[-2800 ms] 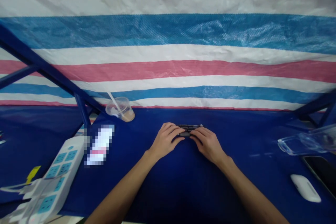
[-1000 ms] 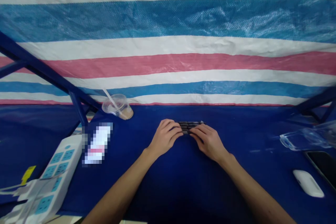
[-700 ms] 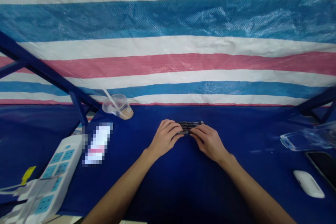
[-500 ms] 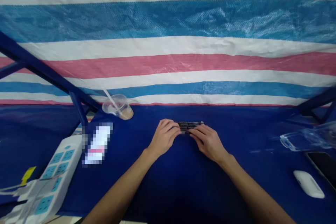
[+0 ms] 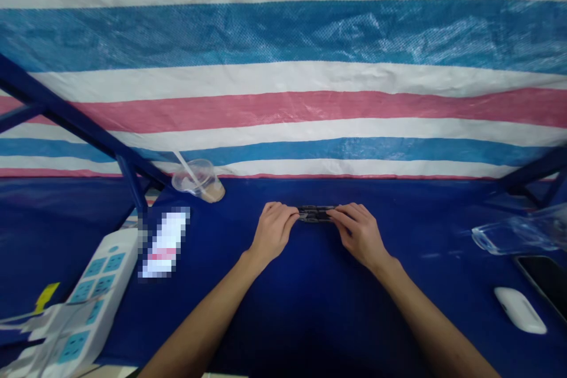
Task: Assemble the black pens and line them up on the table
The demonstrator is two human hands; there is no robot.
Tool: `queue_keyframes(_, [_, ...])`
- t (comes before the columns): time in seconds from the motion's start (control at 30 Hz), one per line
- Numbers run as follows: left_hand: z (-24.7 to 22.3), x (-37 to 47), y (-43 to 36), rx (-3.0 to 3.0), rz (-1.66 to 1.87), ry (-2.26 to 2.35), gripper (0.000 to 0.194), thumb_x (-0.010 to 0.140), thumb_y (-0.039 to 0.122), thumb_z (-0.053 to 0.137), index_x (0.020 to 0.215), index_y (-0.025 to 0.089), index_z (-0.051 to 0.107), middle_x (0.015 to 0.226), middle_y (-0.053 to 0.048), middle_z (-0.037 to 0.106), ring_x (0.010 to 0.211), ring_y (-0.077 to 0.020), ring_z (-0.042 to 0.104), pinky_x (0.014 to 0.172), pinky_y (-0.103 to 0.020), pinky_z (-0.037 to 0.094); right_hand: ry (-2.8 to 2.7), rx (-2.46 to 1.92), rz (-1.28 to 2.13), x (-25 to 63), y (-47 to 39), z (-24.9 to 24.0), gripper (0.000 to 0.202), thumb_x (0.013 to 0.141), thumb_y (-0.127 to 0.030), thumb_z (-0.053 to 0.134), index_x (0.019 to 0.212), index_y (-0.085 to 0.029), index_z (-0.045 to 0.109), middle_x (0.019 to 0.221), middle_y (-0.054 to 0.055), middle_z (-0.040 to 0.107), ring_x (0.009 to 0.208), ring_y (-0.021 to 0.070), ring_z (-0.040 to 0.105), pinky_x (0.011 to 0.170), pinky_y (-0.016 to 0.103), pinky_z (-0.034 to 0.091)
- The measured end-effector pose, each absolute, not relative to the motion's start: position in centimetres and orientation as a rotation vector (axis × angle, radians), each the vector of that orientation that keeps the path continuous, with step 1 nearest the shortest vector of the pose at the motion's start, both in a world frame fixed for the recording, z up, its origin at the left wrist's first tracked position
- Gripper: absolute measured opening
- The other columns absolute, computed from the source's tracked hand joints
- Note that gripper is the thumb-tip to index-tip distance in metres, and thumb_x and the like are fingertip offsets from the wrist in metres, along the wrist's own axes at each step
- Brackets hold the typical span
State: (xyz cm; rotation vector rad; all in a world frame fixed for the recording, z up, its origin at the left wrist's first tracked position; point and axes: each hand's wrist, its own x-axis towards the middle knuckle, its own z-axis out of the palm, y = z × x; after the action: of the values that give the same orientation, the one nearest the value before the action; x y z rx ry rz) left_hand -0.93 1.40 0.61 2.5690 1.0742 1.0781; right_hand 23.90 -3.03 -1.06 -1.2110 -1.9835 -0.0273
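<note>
The black pens (image 5: 313, 213) are lying side by side between the two hands, running crosswise over the blue counter (image 5: 310, 295). The left hand (image 5: 275, 229) is pinching their left ends between thumb and fingers; the right hand (image 5: 361, 233) is holding their right ends, its fingers curling narrowly over them.
</note>
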Motion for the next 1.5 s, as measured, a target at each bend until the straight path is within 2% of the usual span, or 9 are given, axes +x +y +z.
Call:
queue_keyframes(0.17, [0.5,-0.5,1.0,2.609,0.975,0.898,0.015,0.105,0.026,0.054,0.100,0.019,0.067,0.088,-0.003,0.074,0.077,-0.0173,0.065,0.085,-0.038,0.048,-2.020,-1.066,0.050,22.7,-3.3,-1.4,0.018,0.101,-0.018,0.059,0.113,-0.023,0.071,0.099,0.007,0.077,0.087,0.0212,0.069,0.082,0.038,0.052])
queue_keyframes(0.33, [0.3,-0.3,0.8,2.612,0.898,0.841,0.016,0.105,0.026,0.055,0.098,0.018,0.068,0.086,-0.002,0.074,0.076,-0.0163,0.067,0.081,-0.036,0.049,-2.051,-1.041,0.054,22.3,-3.5,-1.2,0.014,0.101,-0.018,0.059,0.106,-0.021,0.072,0.096,0.006,0.076,0.085,0.0202,0.068,0.080,0.036,0.052])
queue_keyframes(0.63, [-0.1,-0.5,0.9,2.631,0.998,0.785,0.008,0.100,0.024,0.064,0.104,0.021,0.069,0.096,-0.004,0.074,0.092,-0.0191,0.067,0.090,-0.039,0.051,-2.096,-1.054,0.042,22.5,-3.4,-1.0,0.013,0.102,-0.018,0.059,0.107,-0.019,0.070,0.093,0.007,0.076,0.081,0.0204,0.067,0.078,0.036,0.051])
queue_keyframes(0.8, [0.2,-0.5,1.0,2.639,0.943,0.864,0.023,0.098,0.032,0.067,0.117,0.018,0.067,0.098,-0.006,0.073,0.094,-0.0206,0.065,0.092,-0.040,0.050,-2.062,-1.057,0.030,22.5,-3.3,-1.2,0.010,0.101,-0.016,0.060,0.104,-0.020,0.069,0.094,0.006,0.075,0.083,0.0200,0.067,0.079,0.036,0.050])
queue_keyframes(0.9, [0.5,-0.5,1.1,2.639,0.929,0.875,0.013,0.102,0.027,0.060,0.103,0.018,0.070,0.092,-0.004,0.073,0.088,-0.0190,0.063,0.089,-0.039,0.048,-2.035,-1.057,0.037,22.5,-3.2,-1.3,0.007,0.100,-0.016,0.062,0.102,-0.019,0.068,0.094,0.006,0.075,0.084,0.0201,0.066,0.080,0.036,0.050])
queue_keyframes(0.97, [0.5,-0.5,1.2,2.636,0.954,0.867,0.013,0.102,0.023,0.060,0.096,0.018,0.070,0.088,-0.003,0.073,0.085,-0.0181,0.062,0.088,-0.039,0.047,-2.033,-1.058,0.043,22.5,-3.2,-1.3,0.006,0.100,-0.016,0.063,0.103,-0.019,0.067,0.094,0.006,0.075,0.084,0.0203,0.066,0.080,0.036,0.049])
queue_keyframes(1.2, [0.1,-0.5,1.1,2.619,1.054,0.827,0.004,0.098,0.022,0.066,0.101,0.020,0.068,0.095,-0.003,0.074,0.093,-0.0187,0.064,0.091,-0.039,0.049,-2.070,-1.069,0.030,22.6,-3.3,-1.1,0.005,0.100,-0.018,0.063,0.103,-0.018,0.067,0.088,0.005,0.074,0.079,0.0204,0.064,0.077,0.037,0.047])
queue_keyframes(1.37, [0.4,-0.6,1.1,2.646,0.974,0.874,0.022,0.097,0.033,0.069,0.113,0.018,0.067,0.100,-0.006,0.072,0.096,-0.0215,0.062,0.093,-0.041,0.048,-2.053,-1.072,-0.015,22.7,-3.2,-1.1,0.006,0.099,-0.016,0.063,0.103,-0.019,0.066,0.094,0.006,0.074,0.086,0.0216,0.063,0.081,0.037,0.048])
queue_keyframes(1.5, [0.7,-0.6,1.1,2.657,0.969,0.870,0.013,0.102,0.026,0.059,0.100,0.018,0.069,0.093,-0.004,0.072,0.091,-0.0201,0.060,0.089,-0.040,0.047,-2.035,-1.078,-0.026,22.9,-3.1,-1.3,0.008,0.099,-0.014,0.062,0.103,-0.020,0.066,0.098,0.007,0.074,0.089,0.0228,0.061,0.082,0.039,0.050])
